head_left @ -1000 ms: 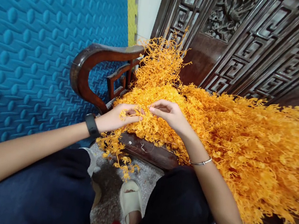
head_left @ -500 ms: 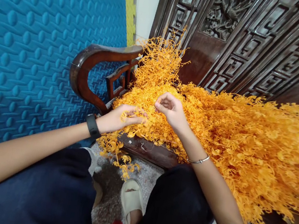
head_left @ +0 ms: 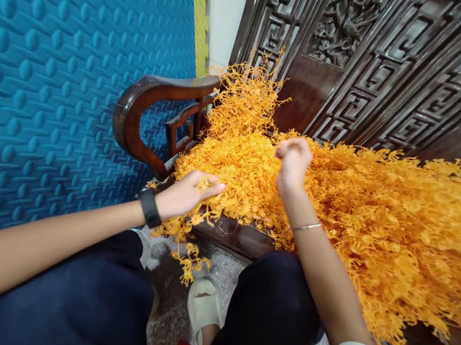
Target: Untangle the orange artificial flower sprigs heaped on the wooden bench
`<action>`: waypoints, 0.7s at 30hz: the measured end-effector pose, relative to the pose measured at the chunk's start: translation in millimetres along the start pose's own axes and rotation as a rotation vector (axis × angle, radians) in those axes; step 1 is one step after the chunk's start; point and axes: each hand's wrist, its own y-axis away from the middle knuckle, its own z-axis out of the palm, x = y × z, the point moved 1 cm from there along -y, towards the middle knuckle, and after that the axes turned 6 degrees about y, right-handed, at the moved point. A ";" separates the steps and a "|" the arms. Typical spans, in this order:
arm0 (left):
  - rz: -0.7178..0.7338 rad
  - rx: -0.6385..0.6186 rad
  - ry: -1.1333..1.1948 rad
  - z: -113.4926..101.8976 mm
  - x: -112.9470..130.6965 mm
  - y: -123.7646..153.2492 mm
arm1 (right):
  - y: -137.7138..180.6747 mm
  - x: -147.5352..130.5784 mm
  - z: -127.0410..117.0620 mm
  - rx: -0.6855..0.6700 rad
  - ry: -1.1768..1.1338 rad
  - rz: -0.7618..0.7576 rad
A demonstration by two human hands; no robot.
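Note:
A big heap of orange, curly, branching plastic-looking sprigs (head_left: pixel 381 214) covers the seat of a dark wooden bench. My left hand (head_left: pixel 189 194) is at the heap's front left edge, thumb pointing right, with an orange sprig (head_left: pixel 209 214) between thumb and fingers and hanging below them. Over the middle of the heap is my right hand (head_left: pixel 295 162), its fingers curled in; it is slightly blurred, and whatever is in it is hidden. A few joined sprigs (head_left: pixel 190 262) dangle over the front of the seat.
The bench's curved wooden armrest (head_left: pixel 135 111) rises left of the heap, and its carved backrest (head_left: pixel 330 66) stands behind. Blue bumpy matting (head_left: pixel 52 80) with a yellow edge lies to the left. Below are my knees and a pale slipper (head_left: pixel 205 305) on the speckled floor.
My right hand has moved right and away from my left hand, its fingers curling in more. My left hand has shifted slightly down, and the sprig in it now hangs beneath the fingers.

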 end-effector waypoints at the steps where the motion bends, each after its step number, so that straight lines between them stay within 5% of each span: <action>1: -0.004 -0.014 -0.001 -1.1 -0.8 3.4 | -9.1 5.0 -8.5 0.090 0.010 0.024; 5: 0.000 -0.018 -0.013 -10.3 -6.3 10.0 | -29.4 27.2 -27.0 0.074 0.129 -0.017; 11: -0.031 -0.013 -0.053 -21.4 -11.2 10.0 | -41.5 50.0 -6.5 0.024 0.206 -0.082; 18: 0.012 0.035 -0.059 -23.4 -8.7 6.7 | -52.8 46.7 -0.5 -0.273 0.481 -0.325; 21: 0.018 0.076 -0.075 -24.1 -7.9 5.5 | -43.0 43.0 -2.9 -0.300 0.574 -0.384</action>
